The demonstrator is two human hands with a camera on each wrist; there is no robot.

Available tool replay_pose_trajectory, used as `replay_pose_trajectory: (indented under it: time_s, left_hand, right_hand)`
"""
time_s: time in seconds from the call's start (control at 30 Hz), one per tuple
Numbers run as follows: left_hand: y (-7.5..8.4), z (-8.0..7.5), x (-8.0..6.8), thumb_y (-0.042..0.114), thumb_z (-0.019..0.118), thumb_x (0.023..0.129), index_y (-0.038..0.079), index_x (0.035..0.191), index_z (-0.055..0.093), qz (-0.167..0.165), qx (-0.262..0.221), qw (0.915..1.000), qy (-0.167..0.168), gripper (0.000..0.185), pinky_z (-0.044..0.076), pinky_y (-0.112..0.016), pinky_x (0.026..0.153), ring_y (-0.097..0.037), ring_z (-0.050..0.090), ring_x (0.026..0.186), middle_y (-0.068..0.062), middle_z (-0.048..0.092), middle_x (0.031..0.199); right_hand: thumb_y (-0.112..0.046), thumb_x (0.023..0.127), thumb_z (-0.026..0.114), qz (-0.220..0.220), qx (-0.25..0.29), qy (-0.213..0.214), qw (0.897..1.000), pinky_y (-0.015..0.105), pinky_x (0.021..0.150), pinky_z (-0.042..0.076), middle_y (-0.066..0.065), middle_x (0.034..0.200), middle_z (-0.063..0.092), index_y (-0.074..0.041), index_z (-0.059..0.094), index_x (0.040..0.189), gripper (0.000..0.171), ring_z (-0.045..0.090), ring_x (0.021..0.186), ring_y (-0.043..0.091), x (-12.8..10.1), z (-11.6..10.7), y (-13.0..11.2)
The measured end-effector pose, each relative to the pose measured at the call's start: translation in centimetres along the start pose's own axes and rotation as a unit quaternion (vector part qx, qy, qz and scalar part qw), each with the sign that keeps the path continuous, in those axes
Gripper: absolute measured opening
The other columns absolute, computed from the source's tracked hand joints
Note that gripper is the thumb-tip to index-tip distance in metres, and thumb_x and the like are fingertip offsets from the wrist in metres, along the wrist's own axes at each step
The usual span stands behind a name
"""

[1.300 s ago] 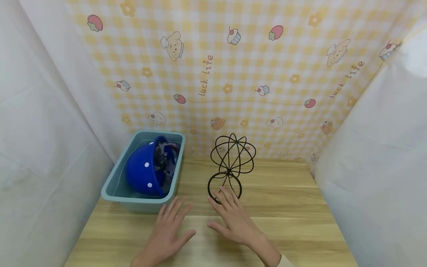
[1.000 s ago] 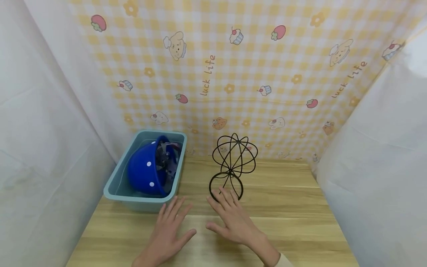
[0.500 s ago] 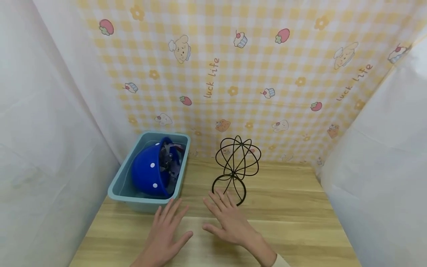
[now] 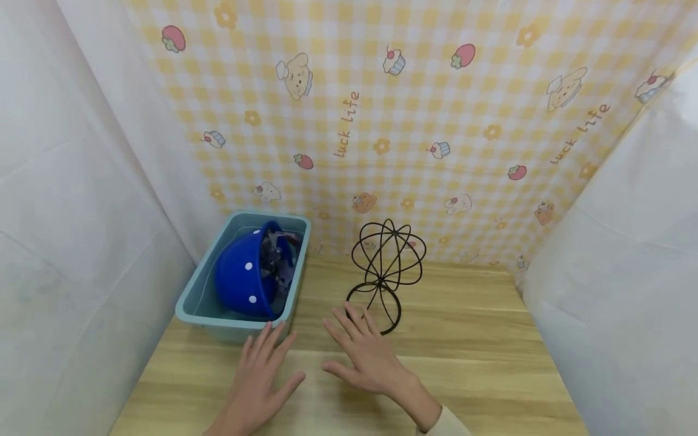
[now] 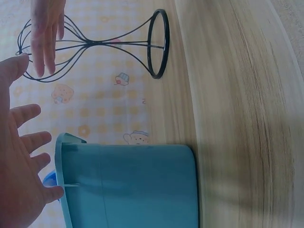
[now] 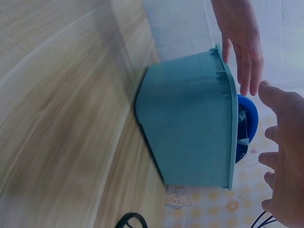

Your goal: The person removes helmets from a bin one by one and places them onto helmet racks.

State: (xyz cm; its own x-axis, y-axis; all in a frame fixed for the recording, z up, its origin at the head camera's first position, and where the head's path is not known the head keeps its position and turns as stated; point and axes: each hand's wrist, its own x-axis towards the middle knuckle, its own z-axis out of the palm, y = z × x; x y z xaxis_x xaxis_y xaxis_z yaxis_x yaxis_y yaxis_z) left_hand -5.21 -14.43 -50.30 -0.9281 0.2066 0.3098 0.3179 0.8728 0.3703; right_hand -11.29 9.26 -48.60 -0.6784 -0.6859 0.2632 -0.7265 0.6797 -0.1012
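Observation:
My left hand hovers over the table just in front of a light-blue plastic bin, fingers spread, holding nothing. Inside the bin a blue helmet with white dots lies on its side. Grey straps and padding show in its opening, which faces right. To the right stands a black wire rack, a round wire cage over a ring base, like a hat stand. My right hand is held in front of that base with fingers apart and nothing in them. Its fingertips overlap the ring in the head view.
The wood-grain table runs back to a yellow checked curtain printed with cartoons. White cloth hangs down the left side and the right side. The rack stands near the back curtain.
Both hands have drifted a little to the left, still spread. The head view has shifted slightly; the bin, helmet and rack keep their places on the table.

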Motion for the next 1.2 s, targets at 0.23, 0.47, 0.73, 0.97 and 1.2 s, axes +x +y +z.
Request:
replay_pose_trajectory:
  time_s: [0.23,0.47,0.73,0.97,1.2]
  left_hand:
    - [-0.3,0.0,-0.3,0.057,0.053,0.081,0.029,0.137,0.034,-0.024,-0.014,0.9996,0.002,0.066,0.015,-0.061,0.101,-0.03,0.016,0.136,-0.002,0.027,0.146]
    - [-0.7,-0.5,-0.7,0.06,0.05,0.081,0.025,0.137,0.036,-0.056,-0.007,0.9983,-0.013,0.067,0.011,-0.061,0.103,-0.028,0.014,0.137,-0.001,0.024,0.147]
    - [-0.8,-0.8,-0.8,0.061,0.047,0.082,0.029,0.138,0.032,-0.063,-0.009,0.9976,-0.027,0.066,0.007,-0.06,0.104,-0.029,0.013,0.137,-0.001,0.023,0.148]
    - [-1.5,-1.3,-0.7,0.059,0.052,0.08,0.027,0.137,0.034,-0.06,-0.004,0.9982,0.0,0.067,0.014,-0.062,0.102,-0.031,0.016,0.136,-0.003,0.025,0.147]
    - [-2.4,-1.8,-0.8,0.053,0.057,0.08,0.026,0.137,0.034,-0.059,-0.001,0.998,0.021,0.067,0.012,-0.063,0.102,-0.034,0.018,0.135,-0.007,0.027,0.146]
  right_hand:
    - [-0.061,0.086,0.039,-0.011,0.012,0.001,1.0,0.051,0.109,0.009,-0.002,0.151,0.005,-0.027,0.01,0.144,0.073,0.0,0.14,0.022,1.0,-0.1,-0.4]
    - [-0.063,0.086,0.033,-0.019,0.009,-0.005,1.0,0.053,0.107,0.013,-0.001,0.152,0.003,-0.027,0.007,0.144,0.073,0.0,0.14,0.024,1.8,0.4,-0.6]
    - [-0.064,0.086,0.031,-0.027,0.001,-0.002,1.0,0.053,0.108,0.011,0.0,0.152,0.004,-0.025,0.013,0.144,0.072,0.002,0.139,0.024,2.5,0.7,-1.1]
    - [-0.066,0.086,0.026,-0.023,-0.008,-0.017,1.0,0.052,0.108,0.013,-0.002,0.152,-0.002,-0.028,0.005,0.144,0.072,-0.003,0.14,0.023,3.4,0.7,-1.9]
    - [-0.066,0.086,0.026,-0.017,0.002,-0.037,0.999,0.054,0.108,0.012,-0.005,0.151,-0.006,-0.029,0.007,0.144,0.071,-0.008,0.139,0.022,4.6,0.6,-2.7]
